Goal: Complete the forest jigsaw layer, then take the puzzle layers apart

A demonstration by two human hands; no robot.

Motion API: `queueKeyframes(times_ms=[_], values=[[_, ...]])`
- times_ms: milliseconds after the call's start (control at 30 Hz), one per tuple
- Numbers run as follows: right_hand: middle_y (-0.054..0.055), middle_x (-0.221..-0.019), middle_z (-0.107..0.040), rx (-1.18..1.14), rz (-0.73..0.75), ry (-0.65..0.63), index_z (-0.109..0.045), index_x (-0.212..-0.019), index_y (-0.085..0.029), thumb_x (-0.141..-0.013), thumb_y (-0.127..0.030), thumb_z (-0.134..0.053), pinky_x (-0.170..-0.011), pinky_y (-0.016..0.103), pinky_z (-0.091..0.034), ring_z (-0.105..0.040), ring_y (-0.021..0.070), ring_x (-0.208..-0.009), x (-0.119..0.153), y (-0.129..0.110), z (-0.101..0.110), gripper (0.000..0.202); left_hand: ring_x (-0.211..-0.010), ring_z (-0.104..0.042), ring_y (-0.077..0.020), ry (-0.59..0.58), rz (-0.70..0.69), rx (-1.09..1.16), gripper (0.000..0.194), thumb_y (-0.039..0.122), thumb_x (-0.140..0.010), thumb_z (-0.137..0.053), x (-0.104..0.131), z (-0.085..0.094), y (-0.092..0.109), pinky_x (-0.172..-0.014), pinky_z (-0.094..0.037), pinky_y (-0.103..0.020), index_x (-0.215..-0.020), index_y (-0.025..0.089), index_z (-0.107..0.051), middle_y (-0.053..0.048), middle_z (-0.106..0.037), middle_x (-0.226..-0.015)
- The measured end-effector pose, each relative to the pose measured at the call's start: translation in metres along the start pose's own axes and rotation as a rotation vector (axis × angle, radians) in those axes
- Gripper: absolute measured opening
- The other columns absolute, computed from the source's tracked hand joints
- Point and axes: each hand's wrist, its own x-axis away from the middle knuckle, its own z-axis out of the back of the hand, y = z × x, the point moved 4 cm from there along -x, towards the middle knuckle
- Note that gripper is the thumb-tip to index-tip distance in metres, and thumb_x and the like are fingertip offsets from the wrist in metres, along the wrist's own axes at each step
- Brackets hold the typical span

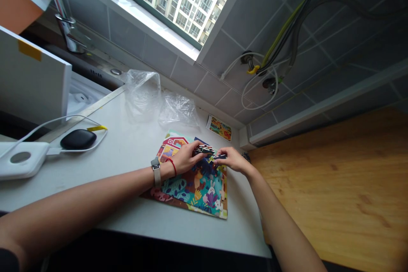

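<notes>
on my feed i have the left hand [186, 159] closed on some jigsaw pieces [205, 149] and the right hand [234, 159], near at its three o'clock, pinching a dark piece [219, 157] lying roughly nine-to-three, the colourful board [195, 195] beneath both and stretching towards six

Crumpled plastic [178, 109] beyond colorful board [191, 187]

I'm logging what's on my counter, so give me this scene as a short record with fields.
Left hand: holds several pieces
Right hand: pinches a dark piece
Under hands: colorful board showing cartoon animals
Beyond board: clear plastic, small card
Far left: black oval object, white device
Left wrist: watch
</notes>
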Motion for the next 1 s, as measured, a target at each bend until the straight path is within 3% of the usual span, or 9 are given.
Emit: queueKeyframes(times_ms=[133, 300, 467, 567, 700, 900, 1000], values=[[0.001, -0.074, -0.068, -0.039, 0.021, 0.029, -0.069, -0.077, -0.018, -0.071, -0.049, -0.086, -0.066, 0.027, -0.043, -0.06, 0.0186, -0.073, 0.002, 0.0, 0.0, 0.036, -0.079, -0.068, -0.0189, 0.004, 0.02, 0.025, 0.022, 0.039, -0.095, -0.063, -0.001, 0.0, -0.001, -0.068, -0.048, -0.028, -0.106, 0.02, -0.065, -0.002, -0.074, -0.092], [0.002, -0.078, -0.069, -0.086, 0.035, 0.041, -0.069, -0.088, -0.018, -0.08, -0.053, -0.078, -0.067, 0.028, -0.046, -0.062, 0.0185, -0.073, 0.002, -0.001, -0.002, 0.037, -0.072, -0.062, -0.0172, 0.004, 0.032, 0.017, 0.022, 0.042, -0.094, -0.065, -0.001, 0.0, -0.002, -0.063, -0.043, -0.027, -0.097, 0.02, -0.063, 0.0, -0.07, -0.082], [0.0, -0.082, -0.07, -0.038, 0.017, -0.06, -0.073, -0.09, -0.02, -0.066, -0.034, -0.088, -0.074, 0.031, -0.049, -0.064, 0.0206, -0.079, 0.012, -0.004, -0.021, 0.032, -0.072, -0.06, -0.0165, -0.002, 0.039, 0.008, 0.021, 0.041, -0.093, -0.065, 0.0, 0.001, 0.0, -0.063, -0.041, -0.026, -0.095, 0.02, -0.061, 0.001, -0.068, -0.081], [0.0, -0.088, -0.067, 0.028, -0.009, -0.017, -0.072, -0.098, -0.022, -0.06, -0.025, -0.09, -0.079, 0.033, -0.048, -0.061, 0.0223, -0.085, 0.018, -0.007, -0.03, 0.043, -0.068, -0.057, -0.0157, -0.014, 0.042, -0.002, 0.02, 0.039, -0.09, -0.067, 0.001, 0.002, 0.002, -0.06, -0.038, -0.025, -0.089, 0.021, -0.058, 0.002, -0.064, -0.076], [0.001, -0.096, -0.064, 0.071, -0.027, 0.018, -0.067, -0.091, -0.022, -0.054, -0.022, -0.093, -0.082, 0.035, -0.045, -0.058, 0.0243, -0.091, 0.022, -0.012, -0.033, 0.045, -0.068, -0.056, -0.0154, -0.027, 0.041, -0.016, 0.022, 0.04, -0.09, -0.067, 0.001, 0.003, 0.006, -0.06, -0.038, -0.026, -0.087, 0.021, -0.057, 0.003, -0.062, -0.075], [-0.002, -0.089, -0.065, -0.004, -0.021, -0.006, -0.065, -0.097, -0.022, -0.06, -0.025, -0.089, -0.078, 0.032, -0.042, -0.057, 0.0216, -0.086, 0.028, -0.017, -0.028, 0.044, -0.071, -0.058, -0.0163, -0.022, 0.042, -0.04, 0.018, 0.037, -0.091, -0.066, 0.001, 0.004, 0.008, -0.064, -0.041, -0.027, -0.088, 0.021, -0.056, 0.002, -0.064, -0.079], [-0.001, -0.089, -0.066, -0.084, 0.001, -0.038, -0.068, -0.091, -0.021, -0.065, -0.032, -0.088, -0.078, 0.03, -0.043, -0.058, 0.0208, -0.086, 0.033, -0.015, -0.024, 0.035, -0.072, -0.06, -0.0166, -0.027, 0.042, -0.048, 0.018, 0.036, -0.092, -0.066, 0.001, 0.004, 0.009, -0.065, -0.042, -0.027, -0.088, 0.021, -0.057, 0.002, -0.066, -0.08]])
